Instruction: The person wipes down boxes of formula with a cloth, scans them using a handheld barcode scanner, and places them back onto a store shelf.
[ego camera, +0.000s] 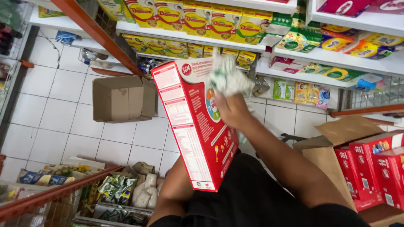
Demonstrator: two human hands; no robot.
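Red cardboard carton: stiff, apparently light, smooth-faced; best held by its edges. Left hand hidden beneath, grip untellable. Right hand clutched a white cloth against its face.

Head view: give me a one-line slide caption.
Right hand rubs a white cloth over a red carton in a shop aisle.

Right hand pressed crumpled white-green cloth against face of tall red box. Box stood tilted, lower end near lap. Left hand hidden behind box (only forearm showed). Open brown carton lay on white tile floor. More red boxes packed in carton at right. Shelves carried yellow packs.
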